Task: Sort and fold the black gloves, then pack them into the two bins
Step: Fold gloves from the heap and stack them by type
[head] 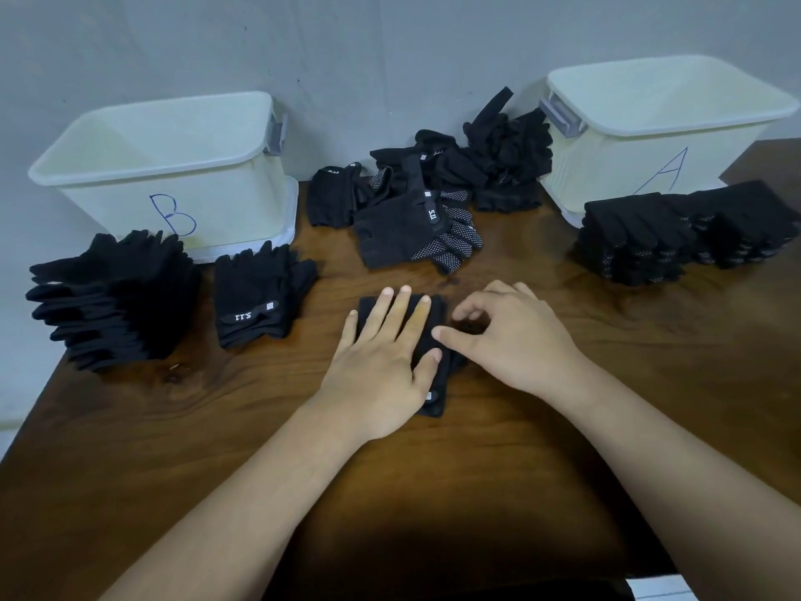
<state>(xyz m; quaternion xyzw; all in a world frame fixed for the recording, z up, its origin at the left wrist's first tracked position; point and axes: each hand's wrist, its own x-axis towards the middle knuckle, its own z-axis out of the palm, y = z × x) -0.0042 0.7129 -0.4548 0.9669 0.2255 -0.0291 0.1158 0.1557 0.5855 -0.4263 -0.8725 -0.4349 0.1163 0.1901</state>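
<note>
**Black glove [437, 312], single, mid-fold: on the table [563, 427], to the right of bin B [130, 201] and nearer the person.**

Likely soft knit, light and limp, so a fold would probably spring open unless pinned. The cuff end with its small label looks the firmest part to take hold of. The left hand [381, 366] lies flat with fingers straight, pressing the glove down. The right hand [511, 336] has curled fingers, and thumb and fingertips pinch the fabric at the glove's right edge. The tall folded stack [117, 297] sits just in front of bin B, the small stack [260, 292] off its front-right corner, the unsorted heap [433, 197] to its right, and bin A [650, 167] far to its right.
</note>
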